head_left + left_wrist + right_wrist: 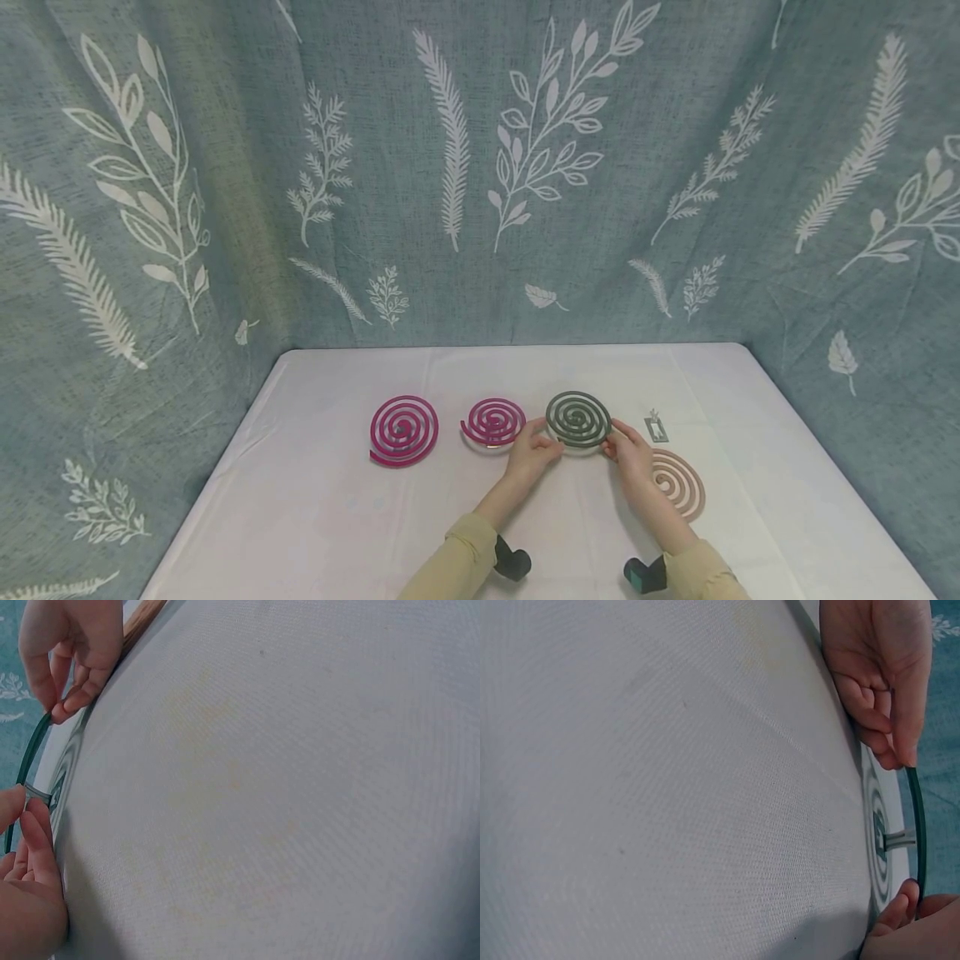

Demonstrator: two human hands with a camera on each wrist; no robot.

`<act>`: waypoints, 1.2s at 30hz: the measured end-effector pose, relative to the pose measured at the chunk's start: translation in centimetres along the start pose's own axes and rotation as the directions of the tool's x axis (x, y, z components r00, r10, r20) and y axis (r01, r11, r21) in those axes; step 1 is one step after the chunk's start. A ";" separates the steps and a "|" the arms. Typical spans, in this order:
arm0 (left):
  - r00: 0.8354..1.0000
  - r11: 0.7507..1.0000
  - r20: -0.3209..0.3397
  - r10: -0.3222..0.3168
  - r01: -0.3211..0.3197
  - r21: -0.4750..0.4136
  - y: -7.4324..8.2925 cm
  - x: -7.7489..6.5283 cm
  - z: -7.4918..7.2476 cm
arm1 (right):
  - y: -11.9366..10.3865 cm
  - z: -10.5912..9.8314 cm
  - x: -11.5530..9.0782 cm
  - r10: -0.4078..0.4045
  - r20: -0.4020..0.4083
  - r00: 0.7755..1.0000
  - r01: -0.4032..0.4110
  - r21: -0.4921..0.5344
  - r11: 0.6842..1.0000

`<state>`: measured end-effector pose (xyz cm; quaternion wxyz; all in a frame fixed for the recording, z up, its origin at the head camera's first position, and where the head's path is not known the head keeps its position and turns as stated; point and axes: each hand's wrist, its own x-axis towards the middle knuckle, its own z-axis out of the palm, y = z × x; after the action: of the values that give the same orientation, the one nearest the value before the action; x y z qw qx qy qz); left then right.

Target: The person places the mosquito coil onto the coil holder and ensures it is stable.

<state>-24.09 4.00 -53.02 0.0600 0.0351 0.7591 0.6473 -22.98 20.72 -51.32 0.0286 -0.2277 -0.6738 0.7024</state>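
A dark green mosquito coil lies flat between my two hands, raised a little above the table. My left hand pinches its left edge, and my right hand pinches the right edge. Under the coil's middle, a small metal stand shows in the right wrist view, with a spiral shadow on the cloth around its foot. Whether the coil is fixed on the stand's tip cannot be told. In the left wrist view, the green coil appears edge-on between both hands.
Left of my hands, a magenta coil sits raised on a stand, and a larger magenta coil lies farther left. A brown coil is partly behind my right forearm. A flat metal stand lies beyond it on the white table.
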 end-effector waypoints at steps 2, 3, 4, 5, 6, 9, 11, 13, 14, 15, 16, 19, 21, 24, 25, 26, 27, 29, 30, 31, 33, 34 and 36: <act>1.000 1.000 0.001 0.002 -0.002 -0.001 0.0 0.0 0.0 | 0.0 0.0 0.0 0.002 0.000 1.000 -0.002 -0.001 1.000; 1.000 1.000 0.001 0.003 -0.003 -0.001 0.0 0.0 0.0 | 0.0 0.0 0.1 0.003 0.000 1.000 -0.003 -0.003 1.000; 1.000 1.000 0.002 0.002 -0.002 0.000 0.0 0.0 -0.1 | 0.1 0.0 0.1 0.004 0.001 1.000 -0.004 -0.001 1.000; 1.000 1.000 0.002 0.003 -0.003 -0.001 0.0 0.0 -0.1 | 0.1 0.0 0.1 0.005 0.002 1.000 -0.005 0.000 1.000; 1.000 1.000 0.001 0.005 -0.005 -0.001 0.0 0.0 -0.1 | 0.1 0.1 0.1 0.005 0.002 1.000 -0.005 0.002 1.000; 1.000 1.000 0.000 0.000 0.000 0.002 0.1 -0.1 -0.1 | 0.1 0.1 0.2 0.006 -0.002 1.000 -0.006 0.004 1.000; 1.000 1.000 -0.003 0.000 0.000 0.007 0.1 -0.1 0.0 | 0.1 0.2 0.2 0.004 -0.005 1.000 -0.004 0.010 1.000; 1.000 1.000 -0.004 0.001 -0.001 0.015 0.1 -0.1 0.0 | 0.1 0.2 0.2 0.004 -0.008 1.000 -0.003 0.011 1.000; 1.000 1.000 -0.005 0.003 -0.003 0.020 0.1 -0.1 0.0 | 0.1 0.2 0.2 0.002 -0.009 1.000 -0.002 0.015 1.000; 1.000 1.000 -0.006 0.006 -0.005 0.025 0.1 -0.1 0.0 | 0.1 0.2 0.1 0.001 -0.011 1.000 -0.001 0.016 1.000; 1.000 1.000 -0.005 0.007 -0.007 0.029 0.1 -0.1 0.0 | 0.1 0.2 0.1 0.000 -0.012 1.000 0.000 0.020 1.000; 1.000 0.999 -0.001 0.007 -0.007 0.032 0.1 -0.1 0.0 | 0.1 0.2 0.1 0.000 -0.016 1.000 0.001 0.020 1.000; 1.000 0.999 0.001 0.008 -0.008 0.040 0.1 -0.1 0.0 | 0.1 0.3 0.1 -0.002 -0.020 1.000 0.002 0.020 1.000; 1.000 0.999 0.004 0.012 -0.012 0.049 0.1 -0.1 0.0 | 0.1 0.3 0.2 0.000 -0.023 1.000 0.000 0.016 1.000; 1.000 0.998 0.007 0.014 -0.014 0.053 0.0 -0.1 0.1 | 0.1 0.3 0.2 0.002 -0.024 1.000 -0.002 0.011 1.000; 1.000 0.999 0.009 0.013 -0.013 0.051 0.1 -0.2 0.0 | 0.1 0.3 0.2 0.005 -0.027 1.000 -0.004 0.002 1.000; 1.000 0.999 0.011 0.013 -0.014 0.050 0.1 -0.2 0.0 | 0.1 0.3 0.2 0.006 -0.029 1.000 -0.006 -0.003 1.000; 1.000 0.999 0.015 0.019 -0.020 0.046 0.1 -0.2 0.0 | 0.1 0.3 0.2 0.012 -0.032 0.999 -0.013 -0.023 1.000; 1.000 0.999 0.016 0.021 -0.022 0.045 0.1 -0.3 0.0 | 0.1 0.3 0.2 0.013 -0.034 0.999 -0.014 -0.031 0.999; 1.000 0.999 0.016 0.022 -0.023 0.044 0.1 -0.3 0.0 | 0.1 0.3 0.2 0.015 -0.035 0.999 -0.016 -0.043 0.999; 1.000 0.998 0.014 0.025 -0.026 0.050 0.1 -0.3 0.0 | 0.1 0.4 0.2 0.016 -0.036 0.999 -0.018 -0.054 0.998; 1.000 0.998 0.014 0.023 -0.023 0.051 0.1 -0.3 0.0 | 0.1 0.4 0.2 0.017 -0.036 0.999 -0.019 -0.062 0.998; 1.000 0.998 0.014 0.022 -0.023 0.055 0.0 -0.3 -0.1 | 0.0 0.4 0.1 0.019 -0.033 0.999 -0.021 -0.062 0.998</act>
<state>-23.83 3.91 -52.96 0.0568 0.0494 0.7759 0.6264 -23.21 20.40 -51.37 0.0257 -0.2465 -0.6924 0.6776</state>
